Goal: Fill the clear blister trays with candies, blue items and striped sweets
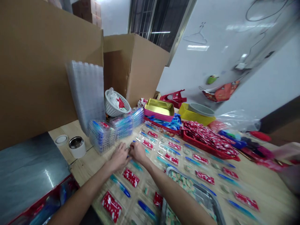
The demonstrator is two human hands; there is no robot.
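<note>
My left hand (120, 155) and my right hand (137, 152) meet at the far left of the laid-out clear plastic trays, fingers curled and pressed together. Whatever sits between the fingertips is too small and blurred to make out. Around them lie trays holding red packets with white spots (131, 177) and blue-teal pens (120, 186). Just beyond my left hand stand stacked filled clear trays (102, 137). Under my right forearm, a metal tray (199, 187) holds many small pale green and cream pieces (181, 181).
A white cup (77, 148) stands at left, its lid (61, 139) beside it. Behind are tall nested clear trays (87, 90), a white basket (113, 107) and cardboard boxes (145, 65). A pink-and-gold tin (160, 109) and a red tray of spotted packets (208, 137) sit farther back.
</note>
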